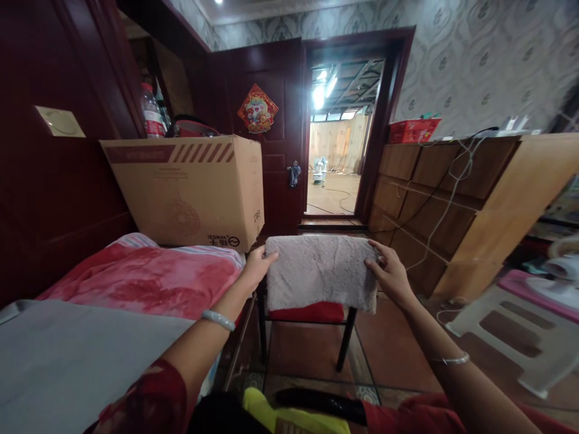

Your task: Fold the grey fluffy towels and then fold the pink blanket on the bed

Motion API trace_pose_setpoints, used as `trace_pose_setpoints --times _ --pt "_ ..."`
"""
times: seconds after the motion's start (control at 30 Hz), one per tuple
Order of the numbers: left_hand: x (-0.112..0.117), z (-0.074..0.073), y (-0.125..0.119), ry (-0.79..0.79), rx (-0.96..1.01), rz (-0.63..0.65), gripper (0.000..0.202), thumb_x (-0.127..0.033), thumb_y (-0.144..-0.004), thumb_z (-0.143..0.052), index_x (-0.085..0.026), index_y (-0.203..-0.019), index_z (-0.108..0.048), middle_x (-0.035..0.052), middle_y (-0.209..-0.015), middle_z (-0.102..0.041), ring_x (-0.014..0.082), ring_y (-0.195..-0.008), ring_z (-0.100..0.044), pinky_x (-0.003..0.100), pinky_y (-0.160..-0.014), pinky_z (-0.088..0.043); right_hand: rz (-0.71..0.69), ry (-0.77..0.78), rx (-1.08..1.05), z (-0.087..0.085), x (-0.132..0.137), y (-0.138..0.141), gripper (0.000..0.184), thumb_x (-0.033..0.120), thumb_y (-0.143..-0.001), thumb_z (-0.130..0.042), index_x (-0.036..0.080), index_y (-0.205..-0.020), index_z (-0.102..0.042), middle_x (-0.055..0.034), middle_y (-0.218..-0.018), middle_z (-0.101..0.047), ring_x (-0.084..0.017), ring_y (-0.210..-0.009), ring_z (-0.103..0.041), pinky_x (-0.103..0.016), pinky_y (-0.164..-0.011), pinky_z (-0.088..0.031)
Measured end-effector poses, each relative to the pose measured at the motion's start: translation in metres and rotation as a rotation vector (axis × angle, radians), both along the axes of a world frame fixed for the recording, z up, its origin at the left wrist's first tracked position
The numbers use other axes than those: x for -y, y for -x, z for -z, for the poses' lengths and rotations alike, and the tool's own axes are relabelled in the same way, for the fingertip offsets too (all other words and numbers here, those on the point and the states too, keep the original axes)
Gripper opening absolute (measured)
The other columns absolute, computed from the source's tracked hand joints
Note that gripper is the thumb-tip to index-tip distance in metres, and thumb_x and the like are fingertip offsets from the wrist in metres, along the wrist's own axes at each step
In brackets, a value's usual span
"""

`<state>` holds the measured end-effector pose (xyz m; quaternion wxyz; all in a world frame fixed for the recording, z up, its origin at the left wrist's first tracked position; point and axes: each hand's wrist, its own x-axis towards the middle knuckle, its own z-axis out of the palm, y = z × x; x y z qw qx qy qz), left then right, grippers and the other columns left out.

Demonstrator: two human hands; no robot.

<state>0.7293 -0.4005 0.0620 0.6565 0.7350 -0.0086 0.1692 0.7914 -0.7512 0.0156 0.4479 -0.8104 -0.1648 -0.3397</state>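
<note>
A grey, fluffy towel [319,271] hangs over the back of a chair with a red seat [312,313] and dark legs. My left hand [261,265] pinches the towel's left edge near the top, thumb in front. At the opposite upper edge, my right hand [389,272] grips the cloth between thumb and fingers. The towel is spread flat between both hands, its lower edge reaching down to the seat. Most of the chair back is hidden behind it.
To the left are a large cardboard box [199,193] and red-and-white bedding [172,271]. Wooden drawers [434,205] with dangling cables stand at right, a white plastic stool [511,331] nearer. An open doorway [335,199] lies beyond the chair.
</note>
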Motion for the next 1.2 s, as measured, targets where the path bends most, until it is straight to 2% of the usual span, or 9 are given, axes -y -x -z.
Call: trace_pose_setpoints --times 0.1,0.17,0.27,0.4,0.5,0.7,0.9,1.07,1.2 --pt "-0.006 -0.005 0.003 -0.115 -0.064 -0.034 0.036 -0.048 -0.065 -0.076 -0.017 -0.082 -0.068 0.005 -0.077 -0.069 0.0206 -0.072 -0.062 0.032 -0.068 -0.048 0.035 0.071 0.016 0.0 0.005 0.003 0.054 0.049 -0.083 -0.06 0.023 -0.131 -0.064 -0.0129 -0.119 -0.064 -0.028 -0.096 -0.061 -0.045 -0.085 -0.053" --pt "-0.009 -0.012 0.006 -0.296 -0.053 -0.207 0.034 -0.048 -0.071 -0.074 -0.018 -0.082 -0.065 0.0045 -0.076 -0.066 0.0216 -0.073 -0.062 0.034 -0.07 -0.05 0.098 0.156 0.079 -0.005 0.005 0.006 0.055 0.053 -0.084 -0.061 0.024 -0.131 -0.064 -0.0137 -0.122 -0.063 -0.031 -0.104 -0.059 -0.05 -0.091 -0.05" --pt "-0.006 -0.028 0.009 -0.683 0.181 -0.416 0.046 -0.044 -0.072 -0.079 -0.018 -0.106 -0.063 0.0101 -0.102 -0.067 0.0278 -0.099 -0.064 0.042 -0.091 -0.05 0.117 0.34 0.19 -0.021 -0.006 0.008 0.065 0.059 -0.086 -0.062 0.024 -0.141 -0.057 -0.016 -0.137 -0.056 -0.037 -0.126 -0.05 -0.056 -0.105 -0.042" --pt "0.013 -0.049 0.0 -1.121 0.386 -0.102 0.087 -0.052 -0.069 -0.084 -0.019 -0.142 -0.047 0.0175 -0.146 -0.051 0.0366 -0.138 -0.044 0.051 -0.116 -0.031 -0.016 0.625 0.199 -0.043 -0.032 0.002 0.083 0.067 -0.085 -0.061 0.025 -0.154 -0.041 -0.0179 -0.152 -0.047 -0.04 -0.137 -0.043 -0.063 -0.112 -0.031" --pt "0.023 -0.055 -0.015 -1.289 0.304 0.12 0.104 -0.061 -0.061 -0.086 -0.02 -0.147 -0.044 0.0185 -0.147 -0.051 0.0401 -0.14 -0.042 0.053 -0.119 -0.024 -0.113 0.787 0.167 -0.054 -0.042 -0.009 0.093 0.072 -0.079 -0.066 0.027 -0.156 -0.037 -0.0174 -0.145 -0.054 -0.041 -0.13 -0.051 -0.064 -0.11 -0.033" --pt "0.019 -0.054 -0.03 -1.358 0.136 0.211 0.098 -0.058 -0.055 -0.091 -0.02 -0.137 -0.054 0.0154 -0.115 -0.066 0.0392 -0.108 -0.063 0.044 -0.097 -0.045 -0.234 0.922 0.151 -0.061 -0.033 -0.02 0.095 0.068 -0.077 -0.071 0.023 -0.154 -0.039 -0.0176 -0.134 -0.06 -0.038 -0.113 -0.06 -0.049 -0.092 -0.048" --pt "0.013 -0.048 -0.039 -1.493 0.158 0.221 0.081 -0.052 -0.067 -0.087 -0.021 -0.133 -0.053 0.0138 -0.11 -0.066 0.0354 -0.102 -0.066 0.04 -0.088 -0.048 -0.217 0.929 0.179 -0.054 -0.03 -0.027 0.073 0.049 -0.085 -0.068 0.023 -0.149 -0.044 -0.0143 -0.124 -0.063 -0.033 -0.107 -0.061 -0.045 -0.088 -0.049" --pt "0.009 -0.04 -0.047 -1.363 0.205 0.223 0.078 -0.049 -0.064 -0.09 -0.025 -0.129 -0.055 0.0103 -0.107 -0.066 0.0329 -0.102 -0.066 0.039 -0.091 -0.047 -0.26 0.898 0.171 -0.055 -0.031 -0.031 0.078 0.05 -0.083 -0.07 0.027 -0.152 -0.042 -0.014 -0.129 -0.063 -0.034 -0.109 -0.062 -0.048 -0.092 -0.049" --pt "0.004 -0.046 -0.042 -1.442 0.239 0.242 0.087 -0.056 -0.064 -0.088 -0.024 -0.136 -0.052 0.0122 -0.115 -0.065 0.0337 -0.105 -0.063 0.041 -0.093 -0.046 -0.312 0.901 0.15 -0.06 -0.025 -0.026 0.086 0.057 -0.083 -0.07 0.027 -0.156 -0.036 -0.0159 -0.14 -0.058 -0.036 -0.117 -0.06 -0.053 -0.097 -0.048"
